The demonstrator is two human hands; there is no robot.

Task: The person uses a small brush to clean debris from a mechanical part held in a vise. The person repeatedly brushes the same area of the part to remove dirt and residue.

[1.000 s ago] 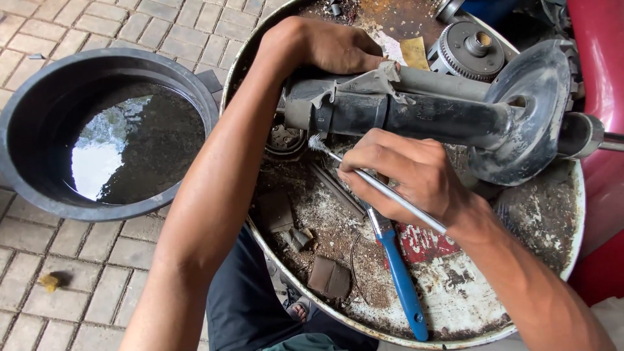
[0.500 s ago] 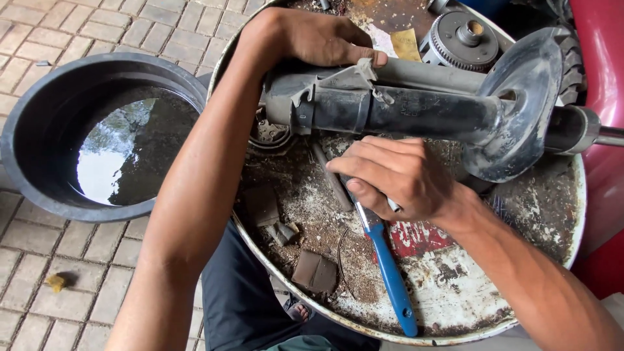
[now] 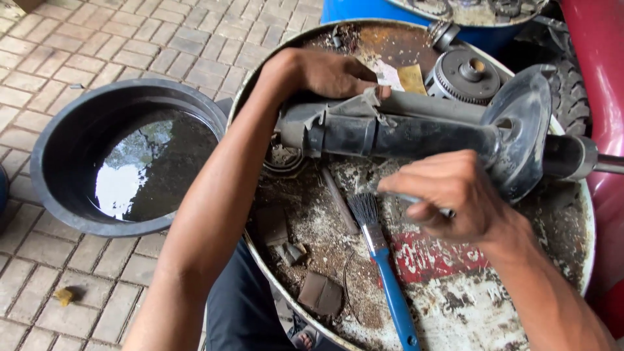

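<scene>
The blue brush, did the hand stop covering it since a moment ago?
Yes. The right hand lifted off toward the dark strut, so the blue brush now shows its bristles, lying free on the drum top. The left hand stayed gripping the strut's end.

Red/white printed label (image 3: 432,260) on drum lid (image 3: 520,312), near brush.

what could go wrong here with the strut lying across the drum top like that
The long grey strut lies across the round drum top, its right end past the rim; only the left hand steadies it, so it could roll or tip off. The right hand pinches a thin metal tool that might slip. The blue-handled brush lies loose near the edge, easily knocked off.
</scene>
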